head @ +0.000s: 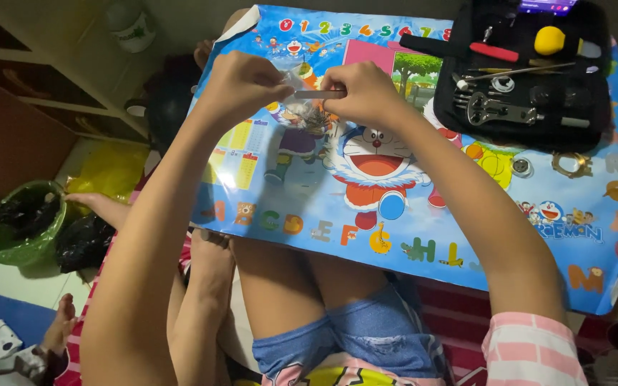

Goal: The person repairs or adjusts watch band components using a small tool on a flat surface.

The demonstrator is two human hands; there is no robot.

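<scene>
Left hand (241, 82) and right hand (359, 89): both pinched on a small clear plastic bag (307, 107), grip clenched at its top edge. Below: cartoon-printed tabletop (409, 229); black tool case (527, 71) at its far right.

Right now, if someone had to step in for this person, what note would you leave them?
Left hand and right hand together pinch a small clear plastic bag with dark small parts inside, held above the cartoon-printed table. The open black tool case sits at the table's far right corner; a gold ring-shaped part and small round metal piece lie just in front. Whether the bag is open cannot be told.
</scene>
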